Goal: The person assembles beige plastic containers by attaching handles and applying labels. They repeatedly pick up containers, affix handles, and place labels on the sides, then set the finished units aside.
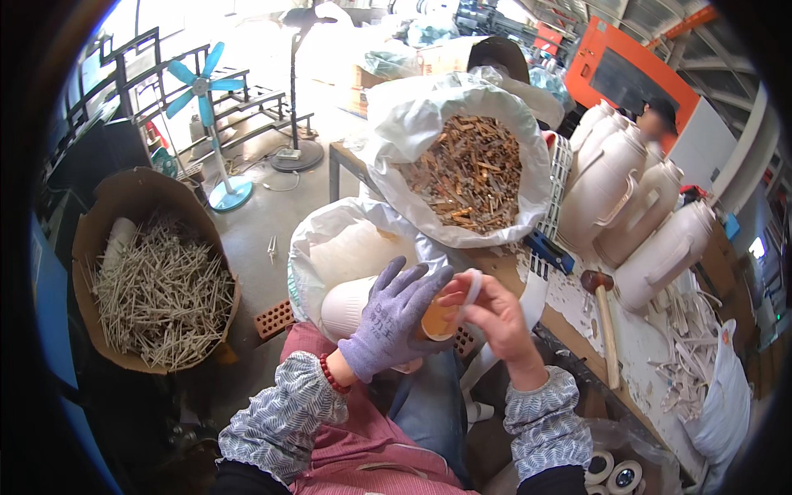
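Note:
A white ribbed plastic body (342, 309), shaped like a jug or pot, lies on its side over my lap. My left hand (391, 323), in a purple-grey work glove, wraps over it and steadies it. Its amber-coloured end (437, 320) faces right, partly covered by the glove. Bare and close to that end, my right hand (500, 320) pinches a thin, curved white plastic strip (473, 290). Whether the strip still joins the body cannot be seen.
Ahead stands a lined sack (388, 157) of brown scraps; a white bag (309, 247) opens below it. Left is a carton (91, 289) of white plastic sprues. On the right-hand bench (569, 330) are a mallet (609, 326), blue cutter (549, 252) and several white jugs (668, 256). Someone (658, 124) stands behind.

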Action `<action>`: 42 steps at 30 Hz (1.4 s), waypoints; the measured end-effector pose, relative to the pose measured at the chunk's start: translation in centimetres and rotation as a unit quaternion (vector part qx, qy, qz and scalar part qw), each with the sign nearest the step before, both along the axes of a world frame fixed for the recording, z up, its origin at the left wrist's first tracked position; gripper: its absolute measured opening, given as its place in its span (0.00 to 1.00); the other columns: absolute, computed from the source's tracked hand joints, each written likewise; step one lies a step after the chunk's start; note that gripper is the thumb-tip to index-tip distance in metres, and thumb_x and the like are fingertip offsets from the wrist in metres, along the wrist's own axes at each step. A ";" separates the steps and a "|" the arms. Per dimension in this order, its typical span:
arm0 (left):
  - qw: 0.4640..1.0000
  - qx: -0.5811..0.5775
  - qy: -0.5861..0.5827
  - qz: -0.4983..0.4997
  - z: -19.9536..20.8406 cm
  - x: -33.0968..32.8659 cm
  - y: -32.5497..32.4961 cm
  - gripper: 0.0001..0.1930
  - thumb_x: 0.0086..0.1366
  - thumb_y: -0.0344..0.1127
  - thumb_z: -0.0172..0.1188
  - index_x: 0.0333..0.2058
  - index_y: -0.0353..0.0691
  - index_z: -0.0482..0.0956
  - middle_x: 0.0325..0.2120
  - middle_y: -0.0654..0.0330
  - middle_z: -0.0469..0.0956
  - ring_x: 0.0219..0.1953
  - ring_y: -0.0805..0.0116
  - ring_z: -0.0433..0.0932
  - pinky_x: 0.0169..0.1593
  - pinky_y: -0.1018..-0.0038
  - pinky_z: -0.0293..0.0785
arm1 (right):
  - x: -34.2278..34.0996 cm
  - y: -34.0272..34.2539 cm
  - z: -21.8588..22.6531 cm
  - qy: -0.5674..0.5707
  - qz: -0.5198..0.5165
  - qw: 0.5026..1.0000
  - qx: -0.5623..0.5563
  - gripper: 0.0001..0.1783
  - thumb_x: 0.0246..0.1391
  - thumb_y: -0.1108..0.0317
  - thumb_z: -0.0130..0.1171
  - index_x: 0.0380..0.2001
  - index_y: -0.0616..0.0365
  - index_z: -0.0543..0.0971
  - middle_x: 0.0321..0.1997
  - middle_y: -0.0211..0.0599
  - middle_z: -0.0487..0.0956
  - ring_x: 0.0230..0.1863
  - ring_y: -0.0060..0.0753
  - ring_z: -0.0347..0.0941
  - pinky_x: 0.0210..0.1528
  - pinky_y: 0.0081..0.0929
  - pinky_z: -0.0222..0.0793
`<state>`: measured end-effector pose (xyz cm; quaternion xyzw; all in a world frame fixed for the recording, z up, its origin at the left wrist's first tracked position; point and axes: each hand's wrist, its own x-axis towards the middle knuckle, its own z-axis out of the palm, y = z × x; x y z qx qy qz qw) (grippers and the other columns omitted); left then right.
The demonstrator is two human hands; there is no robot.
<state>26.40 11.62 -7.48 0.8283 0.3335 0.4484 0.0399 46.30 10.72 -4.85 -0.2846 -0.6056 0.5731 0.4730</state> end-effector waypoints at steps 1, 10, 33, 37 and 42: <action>1.000 -0.003 0.000 -0.007 -0.1 0.1 0.1 0.49 0.39 0.48 0.75 0.61 0.41 0.65 0.50 0.55 0.74 0.56 0.53 0.71 0.64 0.50 0.57 | -0.2 -0.2 -0.5 -0.047 -0.023 0.998 0.016 0.16 0.60 0.78 0.49 0.52 0.63 0.69 0.51 0.42 0.75 0.53 0.34 0.74 0.53 0.33 0.74; 0.998 -0.011 -0.046 -0.041 -0.8 -1.1 0.8 0.45 0.38 0.41 0.75 0.58 0.35 0.67 0.51 0.50 0.75 0.53 0.46 0.73 0.61 0.55 0.65 | -2.3 -0.8 -1.5 -0.300 -0.094 0.889 0.333 0.13 0.46 0.85 0.54 0.37 0.61 0.73 0.41 0.48 0.76 0.41 0.53 0.75 0.41 0.35 0.72; 0.995 -0.017 -0.033 -0.095 -1.3 -0.3 -0.1 0.43 0.38 0.43 0.74 0.57 0.42 0.70 0.46 0.55 0.76 0.52 0.54 0.74 0.64 0.51 0.61 | -2.6 -1.4 -3.1 -0.409 -0.121 0.812 0.399 0.10 0.48 0.73 0.55 0.36 0.55 0.78 0.35 0.37 0.77 0.36 0.45 0.77 0.37 0.36 0.74; 0.993 -0.022 -0.030 -0.108 -1.3 0.3 -0.3 0.42 0.38 0.42 0.74 0.57 0.43 0.70 0.46 0.55 0.76 0.52 0.53 0.74 0.64 0.51 0.60 | -1.5 -2.4 -3.6 -0.489 -0.111 0.789 0.355 0.09 0.47 0.73 0.57 0.35 0.56 0.78 0.38 0.37 0.77 0.38 0.43 0.77 0.37 0.34 0.75; 0.995 -0.007 -0.030 -0.094 -1.5 0.2 -0.4 0.42 0.38 0.42 0.74 0.56 0.43 0.71 0.48 0.55 0.76 0.53 0.52 0.74 0.64 0.52 0.61 | -2.4 -2.6 -3.5 -0.429 -0.178 0.790 0.400 0.07 0.47 0.72 0.57 0.33 0.55 0.78 0.33 0.37 0.76 0.36 0.42 0.77 0.35 0.35 0.74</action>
